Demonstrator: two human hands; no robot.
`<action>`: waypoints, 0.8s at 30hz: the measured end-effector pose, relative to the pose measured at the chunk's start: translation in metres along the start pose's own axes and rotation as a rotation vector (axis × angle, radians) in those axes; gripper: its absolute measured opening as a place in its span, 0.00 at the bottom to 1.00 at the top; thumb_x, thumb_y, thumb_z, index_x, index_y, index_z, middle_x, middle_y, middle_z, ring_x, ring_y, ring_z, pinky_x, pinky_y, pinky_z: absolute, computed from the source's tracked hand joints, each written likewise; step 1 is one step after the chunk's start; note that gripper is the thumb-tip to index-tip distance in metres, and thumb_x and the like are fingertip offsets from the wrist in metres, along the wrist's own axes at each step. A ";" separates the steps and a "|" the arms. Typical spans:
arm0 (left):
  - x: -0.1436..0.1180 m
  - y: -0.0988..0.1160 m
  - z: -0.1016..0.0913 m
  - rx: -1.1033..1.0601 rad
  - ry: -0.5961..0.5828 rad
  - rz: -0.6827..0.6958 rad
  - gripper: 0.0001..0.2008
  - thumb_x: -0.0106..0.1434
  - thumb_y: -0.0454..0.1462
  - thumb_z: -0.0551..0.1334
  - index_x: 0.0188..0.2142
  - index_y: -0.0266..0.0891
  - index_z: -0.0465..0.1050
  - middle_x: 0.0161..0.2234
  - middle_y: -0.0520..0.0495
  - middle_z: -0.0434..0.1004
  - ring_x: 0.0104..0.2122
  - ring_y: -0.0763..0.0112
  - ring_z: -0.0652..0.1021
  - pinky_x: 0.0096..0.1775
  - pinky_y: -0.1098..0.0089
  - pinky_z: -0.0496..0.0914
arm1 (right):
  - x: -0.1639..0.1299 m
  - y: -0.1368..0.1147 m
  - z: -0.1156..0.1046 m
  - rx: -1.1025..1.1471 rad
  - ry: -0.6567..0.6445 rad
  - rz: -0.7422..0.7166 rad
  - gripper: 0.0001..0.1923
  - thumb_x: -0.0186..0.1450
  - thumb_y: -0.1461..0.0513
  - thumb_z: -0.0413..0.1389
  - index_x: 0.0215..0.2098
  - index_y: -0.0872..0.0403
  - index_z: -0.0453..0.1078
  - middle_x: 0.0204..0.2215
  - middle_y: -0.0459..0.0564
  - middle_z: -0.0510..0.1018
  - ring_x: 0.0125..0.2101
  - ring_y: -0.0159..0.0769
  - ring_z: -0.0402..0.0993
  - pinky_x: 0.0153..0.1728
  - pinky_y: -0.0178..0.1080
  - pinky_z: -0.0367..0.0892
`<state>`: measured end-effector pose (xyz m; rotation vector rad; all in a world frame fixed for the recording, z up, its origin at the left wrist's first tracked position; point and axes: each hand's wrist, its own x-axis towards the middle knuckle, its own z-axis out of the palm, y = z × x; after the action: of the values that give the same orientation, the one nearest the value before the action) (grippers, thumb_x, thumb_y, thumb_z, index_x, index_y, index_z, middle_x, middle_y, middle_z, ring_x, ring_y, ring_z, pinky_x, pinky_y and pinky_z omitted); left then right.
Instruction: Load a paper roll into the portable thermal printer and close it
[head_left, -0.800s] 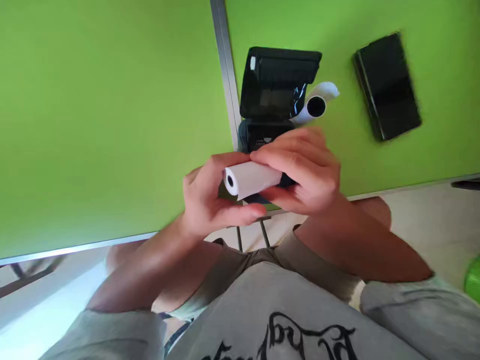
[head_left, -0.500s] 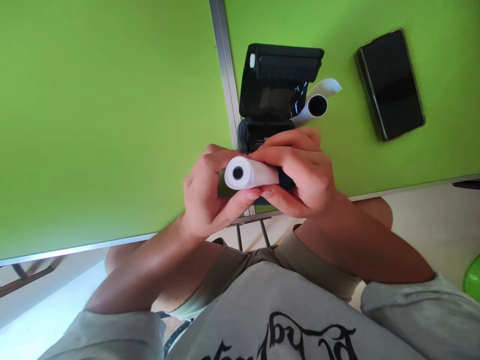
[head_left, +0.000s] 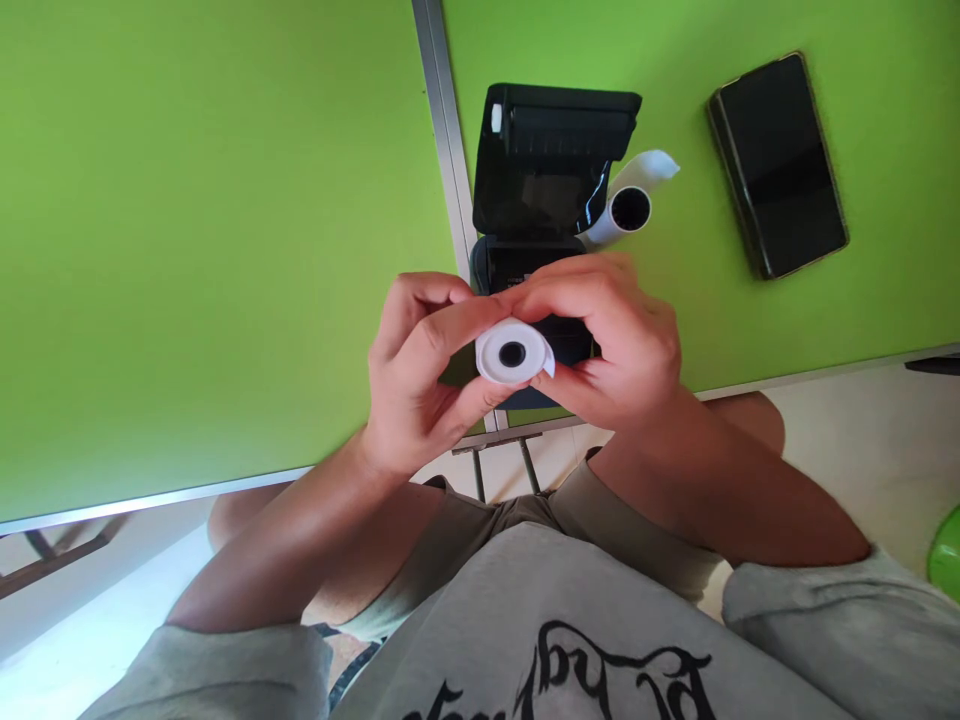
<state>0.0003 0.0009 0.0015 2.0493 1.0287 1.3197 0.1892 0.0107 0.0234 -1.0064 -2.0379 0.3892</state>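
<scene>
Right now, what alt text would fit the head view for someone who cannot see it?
Two hands, the left hand and right hand, hold a small white paper roll end-on above a green table. Behind them sits an open black printer, with a second paper roll and a dark phone to its right.

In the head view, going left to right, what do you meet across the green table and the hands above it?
Left hand → paper roll held end-on → right hand → phone lying flat. The open printer and second roll sit behind the hands, so I leave them unplaced.
</scene>
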 end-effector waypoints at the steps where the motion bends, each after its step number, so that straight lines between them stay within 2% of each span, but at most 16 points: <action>1: 0.000 -0.001 0.000 -0.025 -0.018 -0.002 0.18 0.69 0.46 0.65 0.56 0.47 0.71 0.45 0.45 0.73 0.47 0.64 0.76 0.45 0.62 0.76 | 0.000 0.000 0.001 -0.010 0.016 -0.010 0.13 0.64 0.62 0.65 0.45 0.51 0.67 0.40 0.44 0.84 0.42 0.34 0.82 0.43 0.43 0.73; 4: 0.003 -0.004 0.002 -0.131 -0.051 0.036 0.22 0.71 0.52 0.61 0.58 0.46 0.72 0.46 0.44 0.75 0.47 0.63 0.77 0.46 0.61 0.77 | 0.000 0.002 0.006 -0.021 0.113 -0.090 0.14 0.63 0.61 0.66 0.43 0.51 0.68 0.37 0.41 0.84 0.40 0.33 0.82 0.40 0.42 0.71; 8: 0.001 -0.005 0.003 -0.234 -0.083 0.034 0.27 0.70 0.59 0.56 0.61 0.52 0.70 0.45 0.47 0.78 0.44 0.62 0.80 0.45 0.59 0.77 | -0.001 0.004 0.011 -0.067 0.205 -0.181 0.11 0.65 0.61 0.65 0.43 0.50 0.69 0.38 0.37 0.83 0.39 0.27 0.82 0.38 0.41 0.66; 13: -0.007 -0.003 0.002 -0.313 -0.044 -0.106 0.30 0.69 0.60 0.59 0.63 0.51 0.66 0.45 0.49 0.75 0.37 0.69 0.77 0.37 0.64 0.75 | -0.003 0.002 0.012 -0.031 0.200 -0.231 0.12 0.63 0.63 0.66 0.42 0.52 0.70 0.43 0.38 0.84 0.42 0.28 0.82 0.39 0.40 0.65; 19: -0.007 -0.006 0.004 -0.336 0.026 -0.039 0.30 0.68 0.57 0.62 0.62 0.44 0.66 0.45 0.47 0.72 0.39 0.72 0.74 0.37 0.67 0.74 | -0.003 0.005 0.008 0.046 0.135 -0.219 0.05 0.69 0.62 0.60 0.42 0.53 0.70 0.47 0.40 0.84 0.48 0.30 0.83 0.42 0.40 0.68; 21: -0.007 -0.006 0.003 -0.318 0.005 -0.057 0.29 0.69 0.57 0.61 0.63 0.45 0.65 0.44 0.49 0.72 0.37 0.72 0.74 0.36 0.67 0.74 | -0.002 0.006 0.007 0.062 0.112 -0.210 0.03 0.69 0.64 0.58 0.38 0.53 0.68 0.46 0.42 0.84 0.48 0.31 0.83 0.42 0.40 0.69; 24: -0.009 -0.003 0.001 -0.298 -0.023 -0.098 0.28 0.70 0.56 0.59 0.64 0.49 0.64 0.41 0.50 0.73 0.36 0.71 0.74 0.36 0.65 0.74 | 0.000 0.009 0.007 0.077 0.133 -0.226 0.07 0.65 0.66 0.61 0.34 0.53 0.66 0.44 0.43 0.84 0.46 0.32 0.83 0.42 0.40 0.73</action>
<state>-0.0020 -0.0044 -0.0057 1.7662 0.8534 1.3089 0.1886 0.0173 0.0137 -0.7264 -1.9740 0.2719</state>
